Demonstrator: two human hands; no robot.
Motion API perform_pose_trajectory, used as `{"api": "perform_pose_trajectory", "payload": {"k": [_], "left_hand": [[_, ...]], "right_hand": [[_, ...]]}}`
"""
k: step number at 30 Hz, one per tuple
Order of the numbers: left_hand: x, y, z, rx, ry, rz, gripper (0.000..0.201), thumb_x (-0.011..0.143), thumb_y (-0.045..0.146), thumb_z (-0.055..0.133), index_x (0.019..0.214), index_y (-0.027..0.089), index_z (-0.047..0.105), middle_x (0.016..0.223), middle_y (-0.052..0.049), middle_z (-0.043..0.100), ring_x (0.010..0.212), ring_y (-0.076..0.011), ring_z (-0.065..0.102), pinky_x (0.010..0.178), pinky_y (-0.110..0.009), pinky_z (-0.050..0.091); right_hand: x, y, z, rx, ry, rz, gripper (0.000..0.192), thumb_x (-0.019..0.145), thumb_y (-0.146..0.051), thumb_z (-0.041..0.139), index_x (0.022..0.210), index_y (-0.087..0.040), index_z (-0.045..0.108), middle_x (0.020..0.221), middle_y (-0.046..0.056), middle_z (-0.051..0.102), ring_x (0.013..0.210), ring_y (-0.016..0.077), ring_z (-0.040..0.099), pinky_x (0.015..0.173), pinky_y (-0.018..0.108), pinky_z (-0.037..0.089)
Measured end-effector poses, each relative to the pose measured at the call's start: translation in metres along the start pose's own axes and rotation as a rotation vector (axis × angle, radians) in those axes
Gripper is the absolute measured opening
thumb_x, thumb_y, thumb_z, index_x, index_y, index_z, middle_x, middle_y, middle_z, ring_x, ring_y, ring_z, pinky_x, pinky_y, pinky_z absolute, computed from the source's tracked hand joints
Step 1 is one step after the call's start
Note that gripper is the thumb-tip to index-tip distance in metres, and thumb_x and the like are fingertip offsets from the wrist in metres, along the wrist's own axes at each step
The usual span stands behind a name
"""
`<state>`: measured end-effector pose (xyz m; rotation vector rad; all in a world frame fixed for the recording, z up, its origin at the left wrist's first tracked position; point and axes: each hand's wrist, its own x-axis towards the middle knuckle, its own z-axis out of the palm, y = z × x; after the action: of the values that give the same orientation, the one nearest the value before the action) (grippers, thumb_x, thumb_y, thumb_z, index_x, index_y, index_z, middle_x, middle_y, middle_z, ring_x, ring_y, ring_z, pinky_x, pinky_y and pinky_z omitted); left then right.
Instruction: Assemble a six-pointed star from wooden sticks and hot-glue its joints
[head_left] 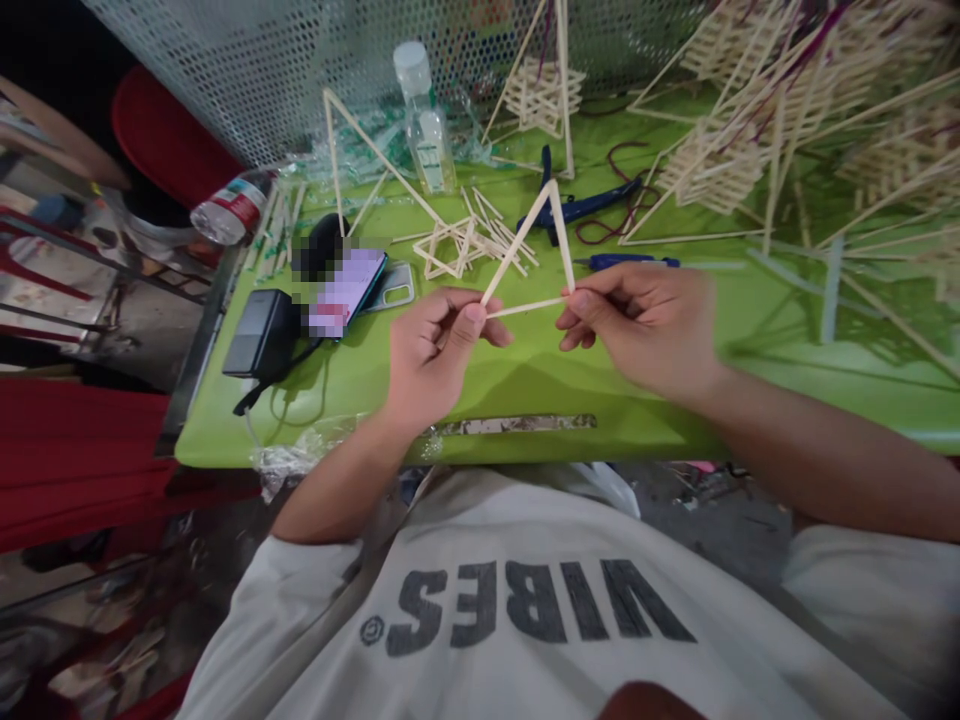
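Observation:
A triangle of thin wooden sticks [519, 246] is held upright between my hands, its peak pointing away from me. My left hand [439, 345] pinches its lower left corner between thumb and fingers. At the lower right corner, my right hand [637, 320] does the same. Just behind the triangle lies a star-shaped stick piece [448, 248] beside a small heap of short sticks [501, 232]. A blue pen-like tool [630, 261] lies beyond my right hand, with a dark blue glue gun [592, 205] farther back.
Stick lattice frames [712, 165] crowd the right and back of the green table [510, 375]. A clear bottle [427, 130] stands at the back. To the left are a phone [349, 290], a black box-shaped device [259, 333] with a cable, and a tipped plastic bottle [231, 208]. Translucent glue sticks [831, 290] lie right.

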<state>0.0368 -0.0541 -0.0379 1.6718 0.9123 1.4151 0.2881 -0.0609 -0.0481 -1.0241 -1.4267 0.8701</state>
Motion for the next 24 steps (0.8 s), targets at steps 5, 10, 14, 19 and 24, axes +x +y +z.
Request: {"api": "perform_pose_trajectory", "payload": {"k": [5,10,14,19,24], "left_hand": [[0.000,-0.002,-0.001,0.010,0.012,0.002,0.042,0.114,0.064,0.080,0.110,0.023,0.086,0.081,-0.003,0.087,0.071,-0.0179,0.085,0.072,-0.031,0.070],[0.002,-0.004,-0.002,-0.022,0.020,0.035,0.039,0.114,0.061,0.081,0.108,0.023,0.086,0.079,-0.002,0.085,0.069,-0.0160,0.084,0.071,-0.029,0.068],[0.003,-0.006,-0.008,0.017,0.022,0.042,0.033,0.116,0.056,0.081,0.108,0.025,0.089,0.080,-0.001,0.084,0.067,-0.0140,0.080,0.065,-0.027,0.063],[0.002,-0.007,-0.012,0.043,-0.055,0.028,0.027,0.114,0.048,0.084,0.101,0.025,0.092,0.072,-0.001,0.080,0.056,-0.0107,0.071,0.056,-0.024,0.055],[-0.001,-0.006,-0.011,0.072,-0.163,-0.003,0.028,0.113,0.045,0.084,0.096,0.023,0.090,0.077,-0.002,0.083,0.059,-0.0130,0.075,0.060,-0.025,0.061]], "right_hand": [[-0.003,-0.002,0.000,-0.004,-0.001,-0.009,0.023,0.105,-0.052,0.093,0.093,-0.032,0.092,0.080,0.002,0.087,0.061,0.0213,0.083,0.053,0.037,0.067],[0.001,-0.003,-0.003,-0.030,-0.037,-0.031,0.029,0.105,-0.056,0.092,0.092,-0.030,0.092,0.080,0.002,0.088,0.060,0.0204,0.083,0.055,0.034,0.067],[0.016,-0.005,-0.018,-0.251,-0.226,-0.115,0.034,0.101,-0.064,0.093,0.095,-0.031,0.096,0.080,0.002,0.089,0.065,0.0221,0.083,0.060,0.036,0.063],[0.024,-0.012,-0.033,-0.278,-0.203,-0.224,0.037,0.104,-0.067,0.088,0.113,-0.032,0.097,0.084,0.001,0.088,0.065,0.0194,0.076,0.062,0.036,0.056],[0.019,-0.021,-0.032,-0.244,-0.036,-0.196,0.031,0.107,-0.065,0.086,0.115,-0.037,0.097,0.095,0.003,0.088,0.067,0.0191,0.070,0.061,0.038,0.057]]}}
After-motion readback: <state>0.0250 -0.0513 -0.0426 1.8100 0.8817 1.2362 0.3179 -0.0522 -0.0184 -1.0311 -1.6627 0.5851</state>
